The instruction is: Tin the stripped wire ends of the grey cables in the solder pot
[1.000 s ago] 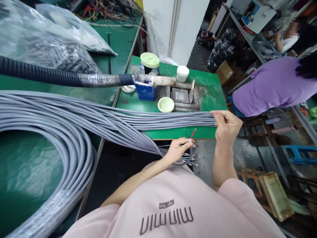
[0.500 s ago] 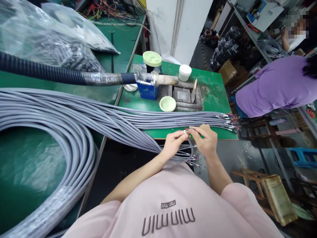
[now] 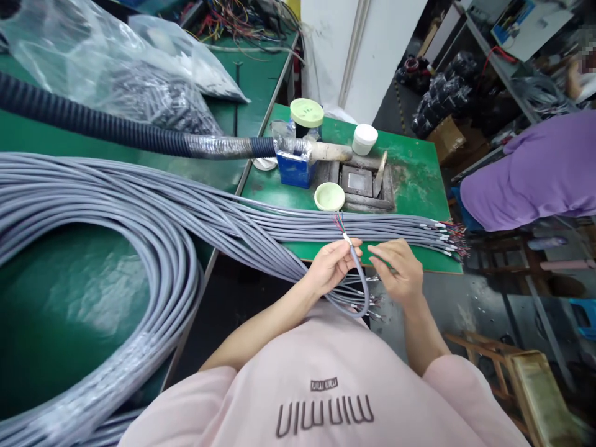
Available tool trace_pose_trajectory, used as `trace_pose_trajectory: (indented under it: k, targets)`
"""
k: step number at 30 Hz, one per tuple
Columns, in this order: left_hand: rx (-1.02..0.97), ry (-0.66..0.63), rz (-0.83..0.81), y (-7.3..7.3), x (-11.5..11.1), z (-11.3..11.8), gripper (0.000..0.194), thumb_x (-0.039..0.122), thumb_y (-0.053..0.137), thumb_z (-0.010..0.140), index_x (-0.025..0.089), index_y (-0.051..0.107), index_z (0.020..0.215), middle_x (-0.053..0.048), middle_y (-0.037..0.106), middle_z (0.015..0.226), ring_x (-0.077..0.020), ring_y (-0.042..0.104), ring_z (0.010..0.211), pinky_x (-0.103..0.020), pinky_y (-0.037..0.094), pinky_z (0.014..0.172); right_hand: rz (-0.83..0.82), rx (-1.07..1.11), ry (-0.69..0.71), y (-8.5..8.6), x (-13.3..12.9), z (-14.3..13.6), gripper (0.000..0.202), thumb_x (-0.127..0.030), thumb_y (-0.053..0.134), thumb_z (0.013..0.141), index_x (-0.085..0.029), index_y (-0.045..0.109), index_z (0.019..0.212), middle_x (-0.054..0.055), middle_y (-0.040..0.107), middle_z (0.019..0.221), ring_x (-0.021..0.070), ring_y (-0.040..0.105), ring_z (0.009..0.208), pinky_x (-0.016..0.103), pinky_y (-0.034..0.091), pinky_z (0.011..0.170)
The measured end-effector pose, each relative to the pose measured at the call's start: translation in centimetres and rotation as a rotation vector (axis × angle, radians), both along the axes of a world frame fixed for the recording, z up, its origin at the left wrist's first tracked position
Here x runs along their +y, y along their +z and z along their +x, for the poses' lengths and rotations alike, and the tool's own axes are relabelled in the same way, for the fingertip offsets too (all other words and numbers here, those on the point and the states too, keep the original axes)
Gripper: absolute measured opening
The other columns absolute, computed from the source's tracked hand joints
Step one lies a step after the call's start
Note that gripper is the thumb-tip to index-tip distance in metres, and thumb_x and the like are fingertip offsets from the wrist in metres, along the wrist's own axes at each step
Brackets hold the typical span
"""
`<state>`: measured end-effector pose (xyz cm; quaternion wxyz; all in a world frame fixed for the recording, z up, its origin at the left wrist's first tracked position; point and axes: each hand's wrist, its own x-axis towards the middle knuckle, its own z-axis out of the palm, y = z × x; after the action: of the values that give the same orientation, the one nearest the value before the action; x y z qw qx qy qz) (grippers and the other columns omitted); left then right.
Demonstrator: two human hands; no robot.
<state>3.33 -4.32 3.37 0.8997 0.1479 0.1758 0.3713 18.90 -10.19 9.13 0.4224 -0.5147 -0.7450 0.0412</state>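
Observation:
Between its thumb and fingers my left hand (image 3: 333,266) pinches a grey cable (image 3: 361,276) just below its white-wrapped end. Thin coloured wires (image 3: 339,222) fan out from that end, pointing away from me. The cable loops down in front of my shirt. To the right of it, my right hand (image 3: 398,268) is apart from the cable, thumb and fingers separated, with nothing visible between them. Beyond both hands a thick bundle of grey cables (image 3: 298,226) lies across the green bench, its stripped wire ends (image 3: 454,236) at the right. More cable ends hang below my hands.
A soldering pot (image 3: 359,181) with a scraper (image 3: 380,174) sits in the bench, beside a pale green dish (image 3: 329,196), a white tub (image 3: 364,139) and a blue box (image 3: 294,169). A ribbed hose (image 3: 139,133) crosses from the left. A person in purple (image 3: 531,171) is at right.
My right hand has come off the wires and drawn back to the right, fingers parting. The cable end in my left hand now points upward with its coloured wires spread. The view has shifted slightly.

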Motion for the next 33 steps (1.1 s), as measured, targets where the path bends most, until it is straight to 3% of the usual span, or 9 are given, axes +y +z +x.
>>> trace_pose_trajectory:
  k: [8,11,13,16,18,21,24,28,33]
  targets:
    - [-0.085,0.003,-0.006,0.7,0.3,-0.4,0.028,0.033,0.078,0.074,0.010,0.068,0.088,-0.001,0.068,0.071,-0.0091,0.064,0.062,-0.020,0.054,0.062,0.026,-0.159,0.176,-1.0,0.7,-0.8,0.050,-0.014,0.060,0.086,-0.035,0.057,0.131,0.006,0.063,0.129,0.0245,0.058,0.117,0.046,0.050,0.096]
    - [-0.040,-0.036,0.054,1.1,0.3,-0.4,0.031,0.040,0.075,0.077,0.011,0.067,0.081,0.000,0.064,0.064,-0.0084,0.058,0.052,-0.021,0.050,0.052,0.053,-0.197,0.198,-1.2,1.4,-1.0,0.047,-0.024,0.066,0.085,-0.035,0.058,0.130,0.006,0.061,0.134,0.0270,0.054,0.124,0.048,0.050,0.099]
    - [0.073,0.009,0.170,1.9,0.2,-0.8,0.033,0.044,0.072,0.079,0.012,0.069,0.085,-0.002,0.067,0.070,-0.0104,0.062,0.058,-0.023,0.052,0.058,0.091,-0.186,0.158,-0.8,2.2,-0.5,0.045,-0.026,0.066,0.085,-0.034,0.059,0.128,0.005,0.064,0.130,0.0274,0.056,0.123,0.048,0.050,0.099]
    - [0.327,0.197,0.571,4.4,-0.3,-2.5,0.026,0.037,0.068,0.084,0.016,0.072,0.099,-0.006,0.074,0.089,-0.0155,0.068,0.082,-0.029,0.054,0.080,0.186,-0.105,-0.040,0.7,3.9,1.3,0.038,-0.025,0.062,0.087,-0.030,0.063,0.125,0.007,0.067,0.124,0.0277,0.062,0.115,0.048,0.052,0.097]
    - [0.309,0.269,0.991,6.1,-0.7,-3.7,0.020,0.030,0.069,0.083,0.019,0.073,0.098,-0.007,0.075,0.092,-0.0173,0.068,0.087,-0.031,0.053,0.084,0.240,-0.023,-0.231,1.9,5.4,2.7,0.031,-0.028,0.056,0.091,-0.026,0.065,0.120,0.009,0.069,0.118,0.0274,0.066,0.108,0.048,0.054,0.092]
    - [0.078,0.051,1.492,7.1,-1.4,-4.2,0.023,0.031,0.068,0.083,0.018,0.071,0.102,-0.007,0.076,0.092,-0.0171,0.069,0.085,-0.028,0.054,0.080,0.258,0.055,-0.386,3.5,7.9,3.6,0.029,-0.035,0.048,0.095,-0.023,0.068,0.111,0.008,0.072,0.106,0.0249,0.069,0.098,0.045,0.055,0.087]
    - [0.302,-0.077,1.718,4.9,-1.4,-2.7,0.026,0.037,0.062,0.088,0.016,0.070,0.102,-0.008,0.075,0.091,-0.0183,0.068,0.086,-0.030,0.052,0.079,0.193,0.059,-0.310,4.2,10.2,2.4,0.029,-0.040,0.045,0.096,-0.023,0.069,0.101,0.006,0.073,0.097,0.0223,0.069,0.093,0.041,0.054,0.086]
    - [0.866,0.148,1.736,-0.5,0.1,-0.5,0.028,0.033,0.048,0.096,0.017,0.068,0.104,-0.009,0.072,0.097,-0.0194,0.063,0.092,-0.037,0.045,0.088,0.059,0.057,-0.155,3.9,12.8,-0.3,0.030,-0.044,0.044,0.096,-0.024,0.067,0.089,0.003,0.072,0.085,0.0201,0.068,0.087,0.037,0.052,0.083]
    - [1.037,0.290,1.724,-4.4,1.5,-0.1,0.027,0.032,0.045,0.096,0.019,0.068,0.100,-0.007,0.071,0.093,-0.0191,0.060,0.094,-0.037,0.041,0.089,-0.068,0.015,-0.043,2.9,15.7,-1.3,0.029,-0.045,0.046,0.095,-0.025,0.064,0.085,0.001,0.070,0.076,0.0189,0.065,0.078,0.035,0.050,0.078]
